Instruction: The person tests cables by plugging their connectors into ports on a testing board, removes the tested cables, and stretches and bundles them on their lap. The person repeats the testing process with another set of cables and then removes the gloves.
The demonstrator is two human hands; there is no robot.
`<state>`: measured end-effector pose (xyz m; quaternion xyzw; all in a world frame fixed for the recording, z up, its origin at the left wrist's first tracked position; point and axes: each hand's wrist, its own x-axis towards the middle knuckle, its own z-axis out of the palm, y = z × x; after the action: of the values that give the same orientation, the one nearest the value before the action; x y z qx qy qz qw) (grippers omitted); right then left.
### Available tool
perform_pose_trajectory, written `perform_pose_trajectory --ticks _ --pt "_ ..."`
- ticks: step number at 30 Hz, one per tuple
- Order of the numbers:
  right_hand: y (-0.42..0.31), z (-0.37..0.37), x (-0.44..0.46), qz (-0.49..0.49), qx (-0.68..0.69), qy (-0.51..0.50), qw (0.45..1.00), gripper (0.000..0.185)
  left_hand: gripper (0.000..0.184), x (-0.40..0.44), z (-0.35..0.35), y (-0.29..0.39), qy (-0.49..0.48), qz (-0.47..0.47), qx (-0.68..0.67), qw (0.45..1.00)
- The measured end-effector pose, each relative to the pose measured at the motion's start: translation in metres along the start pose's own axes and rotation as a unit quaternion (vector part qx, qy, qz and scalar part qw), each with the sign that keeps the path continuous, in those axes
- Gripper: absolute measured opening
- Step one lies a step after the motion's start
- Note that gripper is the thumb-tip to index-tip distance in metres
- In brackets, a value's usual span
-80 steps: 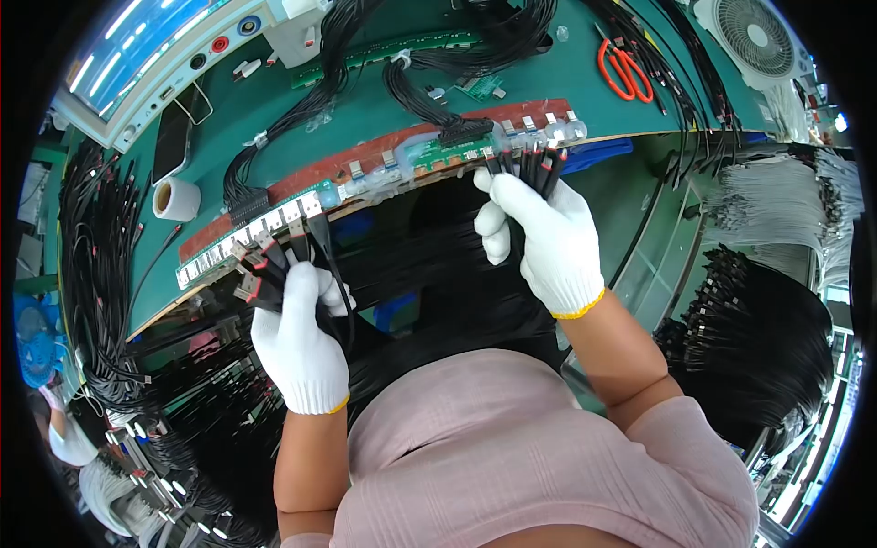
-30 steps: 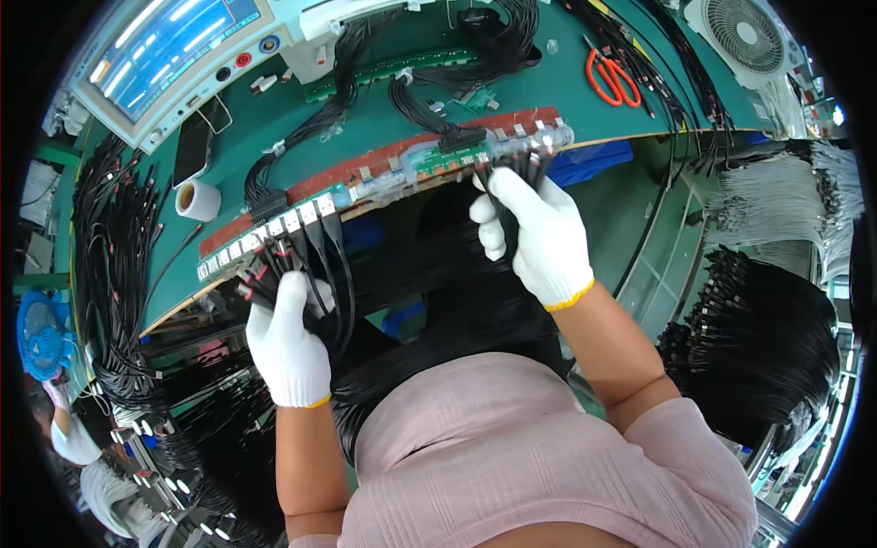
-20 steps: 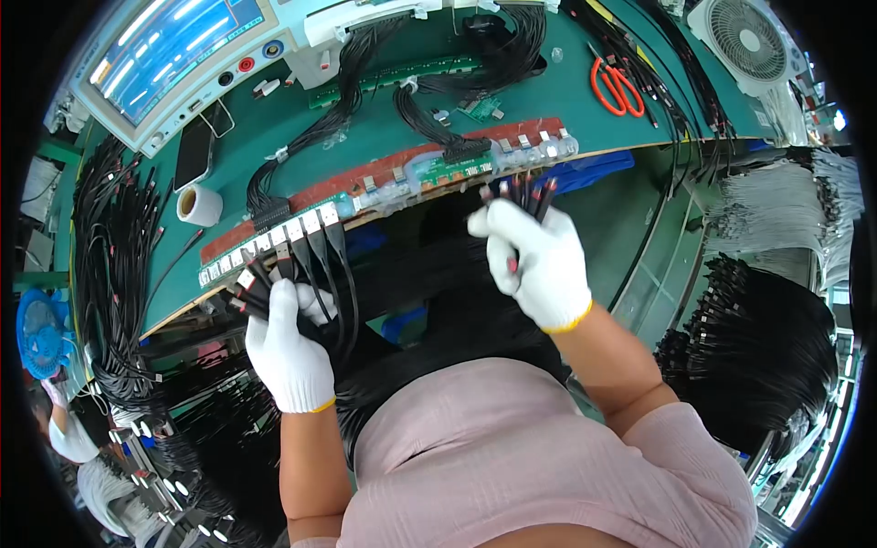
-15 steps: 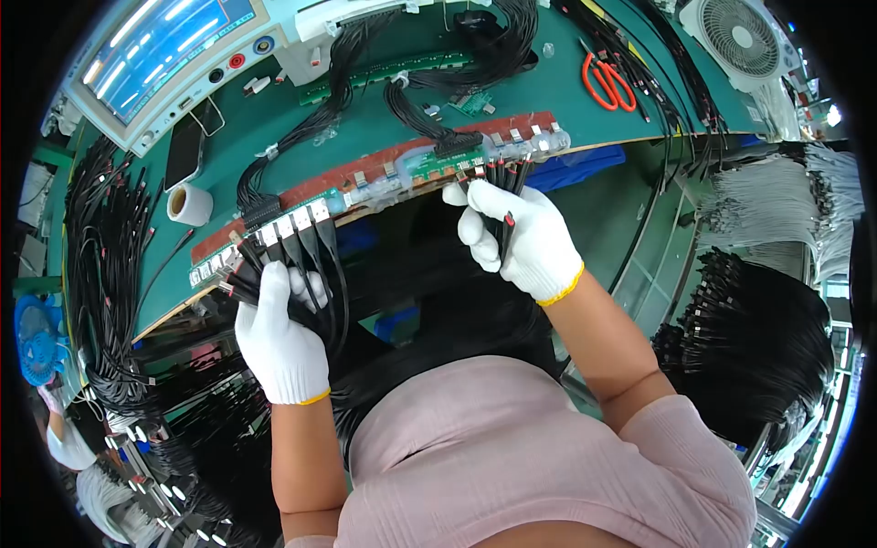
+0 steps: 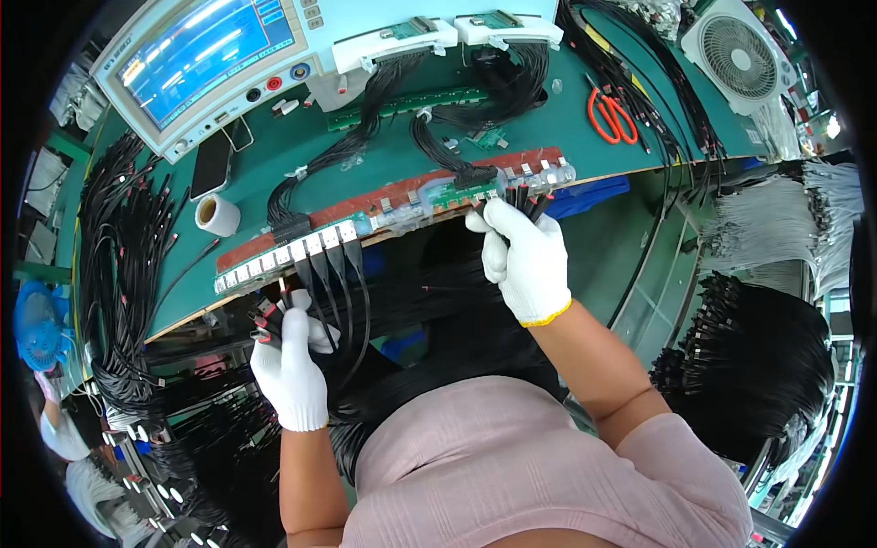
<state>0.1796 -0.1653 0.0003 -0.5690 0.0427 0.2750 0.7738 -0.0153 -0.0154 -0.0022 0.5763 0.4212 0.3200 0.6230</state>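
My left hand [image 5: 292, 374], in a white knitted glove, is closed around several black USB cables [image 5: 266, 321], their metal plugs pointing up and left. It sits just below a long strip with a row of white ports [image 5: 274, 260]. Several black cables [image 5: 340, 279] are plugged into the strip's right-hand ports and hang down. My right hand [image 5: 530, 265], gloved too, grips a bunch of black cable ends with red tips [image 5: 523, 198]. Its fingertips are at the front edge of a green circuit board [image 5: 448, 194]; whether a cable end touches the board cannot be made out.
Behind the strip stands a tester with a screen [image 5: 206, 55]. A phone [image 5: 212, 164], a white tape roll [image 5: 217, 216], red-handled scissors [image 5: 612, 117] and a fan [image 5: 740, 57] are on the green table. Black cable bundles [image 5: 119, 247] lie at left; more hang at right [image 5: 758, 347].
The view has shifted, showing more of the tester. My left hand has drawn down from the strip with its cables. My right hand's fingers have come up to the green board.
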Motion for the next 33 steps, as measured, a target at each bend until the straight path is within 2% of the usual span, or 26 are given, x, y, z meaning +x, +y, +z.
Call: perform_pose_trajectory --ticks 2,4,7,11,14,15,17,20,21,24,29,31,33 --pt "0.000 -0.004 0.003 0.008 -0.007 -0.030 0.999 0.021 0.030 0.002 0.003 -0.002 -0.012 -0.020 -0.022 1.000" --pt "-0.003 -0.009 0.001 0.030 -0.016 -0.054 0.998 0.022 0.028 0.007 0.008 0.000 -0.017 -0.062 -0.087 0.994" --pt "-0.014 -0.015 -0.004 0.053 -0.024 -0.068 0.996 0.025 0.024 0.010 0.013 -0.006 -0.006 -0.069 -0.157 0.985" --pt "-0.004 -0.022 -0.009 0.031 0.001 -0.004 1.000 0.025 0.021 0.010 0.023 0.002 0.020 -0.054 -0.155 0.986" --pt "-0.005 -0.023 -0.005 -0.011 -0.022 -0.075 0.997 0.023 0.020 0.012 0.026 0.005 0.011 -0.040 -0.141 0.989" --pt "-0.017 -0.011 -0.008 0.022 -0.053 -0.030 0.998 0.021 0.020 0.013 0.024 0.005 0.006 -0.044 -0.131 0.990" --pt "-0.014 -0.015 -0.006 0.020 -0.055 -0.035 0.998 0.020 0.020 0.013 0.020 0.007 -0.005 -0.052 -0.110 0.993" --pt "-0.006 -0.014 -0.005 0.004 -0.030 -0.035 0.999 0.022 0.021 0.011 0.012 0.012 -0.008 -0.076 -0.150 0.986" --pt "-0.005 -0.014 -0.007 0.001 -0.028 -0.024 0.999 0.022 0.022 0.012 0.007 0.012 -0.004 -0.065 -0.082 0.995" --pt "-0.003 -0.014 -0.008 0.003 -0.013 -0.019 1.000 0.022 0.023 0.014 -0.001 0.006 0.025 -0.049 -0.052 0.997" --pt "-0.003 0.000 -0.025 0.020 -0.001 0.024 1.000 0.019 0.025 0.021 -0.021 0.001 -0.028 -0.071 -0.065 0.995" --pt "-0.003 -0.015 -0.023 0.070 -0.032 -0.057 0.995 0.020 0.025 0.025 -0.025 -0.004 -0.049 -0.091 -0.086 0.991" --pt "-0.012 -0.015 -0.010 0.094 -0.049 -0.073 0.992 0.021 0.025 0.026 -0.020 -0.007 -0.058 -0.114 -0.102 0.986"
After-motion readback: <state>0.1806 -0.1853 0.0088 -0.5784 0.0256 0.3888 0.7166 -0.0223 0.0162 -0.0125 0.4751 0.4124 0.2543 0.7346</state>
